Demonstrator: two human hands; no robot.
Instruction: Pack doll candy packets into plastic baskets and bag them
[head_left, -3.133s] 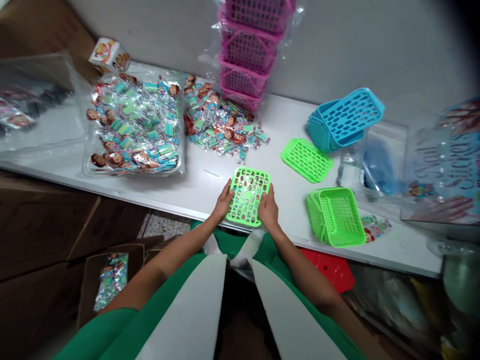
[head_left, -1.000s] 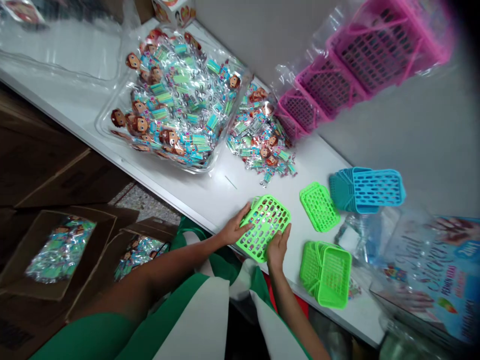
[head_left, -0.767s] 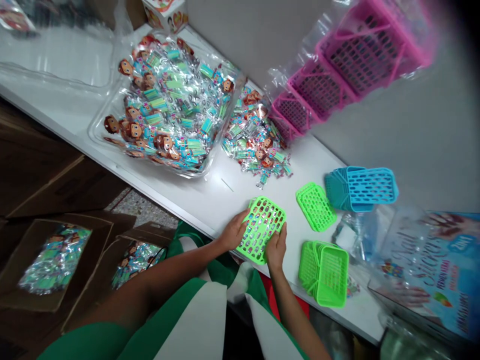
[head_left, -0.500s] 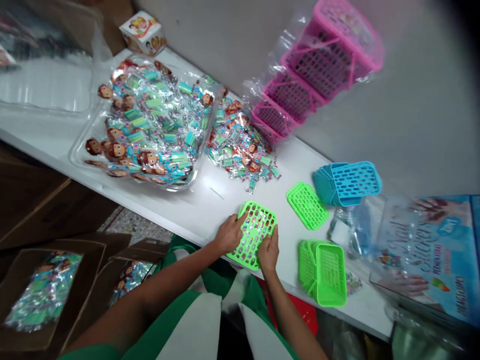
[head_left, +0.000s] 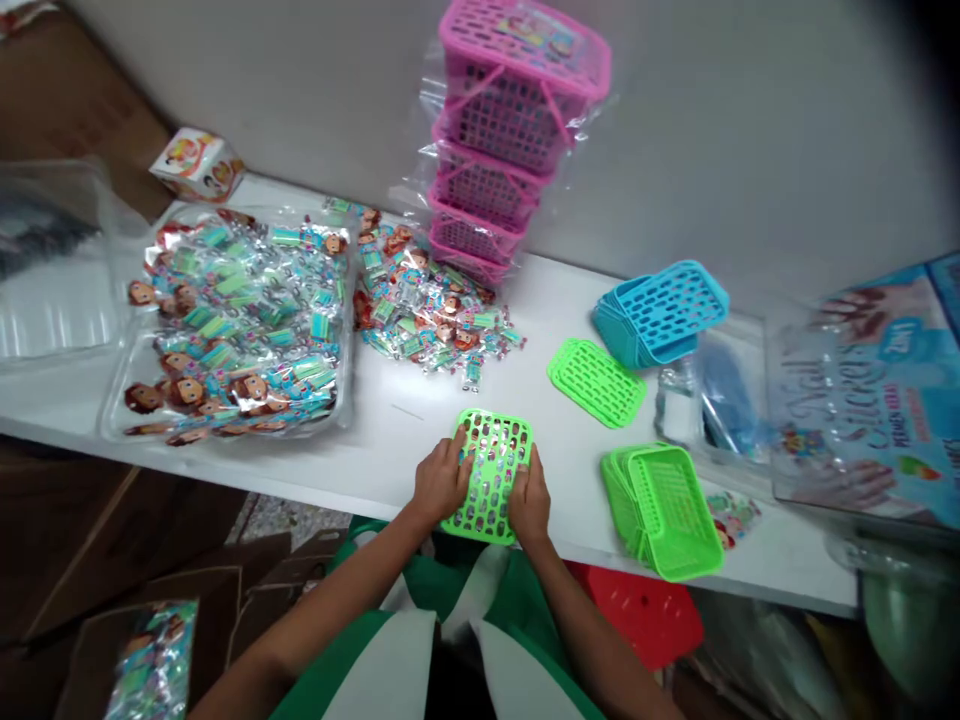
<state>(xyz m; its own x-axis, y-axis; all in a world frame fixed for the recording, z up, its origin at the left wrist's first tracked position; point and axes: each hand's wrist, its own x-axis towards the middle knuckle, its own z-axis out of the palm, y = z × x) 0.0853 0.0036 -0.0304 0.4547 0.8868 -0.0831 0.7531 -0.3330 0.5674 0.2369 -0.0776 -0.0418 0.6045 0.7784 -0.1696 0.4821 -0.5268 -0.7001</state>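
Note:
A green perforated basket lid lies at the near edge of the white table, with small packets showing through its holes. My left hand presses on its left side, fingers curled over the rim. My right hand grips its right side the same way. A loose pile of wrapped doll packets lies just beyond the lid. A clear tray heaped with the same packets sits to the left.
A stack of pink baskets in plastic stands against the wall. To the right are a spare green lid, nested green baskets, blue baskets and a sticker box. A red stool and open cartons sit below.
Both hands have stayed on the green lid throughout, shifting slightly inward over it. My head has swung back from the left, so the table appears level again.

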